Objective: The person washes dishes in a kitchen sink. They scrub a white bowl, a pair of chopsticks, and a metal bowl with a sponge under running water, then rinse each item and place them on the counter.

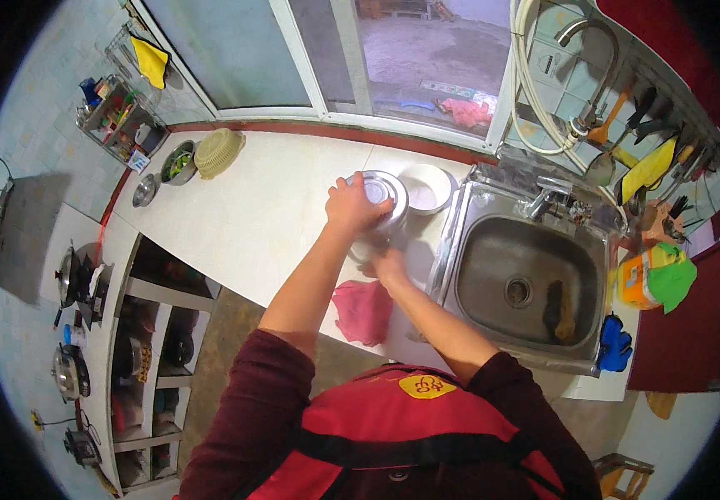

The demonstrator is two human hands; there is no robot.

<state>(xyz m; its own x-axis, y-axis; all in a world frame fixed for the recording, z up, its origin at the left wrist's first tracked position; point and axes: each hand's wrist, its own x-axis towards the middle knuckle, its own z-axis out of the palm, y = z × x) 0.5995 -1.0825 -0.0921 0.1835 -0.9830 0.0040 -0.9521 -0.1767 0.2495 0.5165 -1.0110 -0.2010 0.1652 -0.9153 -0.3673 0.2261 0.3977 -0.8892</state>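
My left hand [355, 209] lies over the round metal top [377, 190] of a container, its fingers spread and the thumb on the right side. Below that top, the container's body [381, 239] looks shiny or see-through and is partly hidden by my hands. Lower down, my right hand [388, 265] holds the container near its bottom; its fingers are blurred and partly out of sight. Just behind and to the right stands a white bowl [428, 182] with something pale inside. A pink cloth [363, 310] is spread at the counter's front edge, below my right hand.
To the right is a steel sink [460, 250] with a faucet [547, 197] and a dark-bristled brush [560, 309] inside. A yellow-green basket [217, 153], a bowl of green vegetables [178, 164] and a small metal bowl [144, 190] stand at the far left of the white counter [272, 187].
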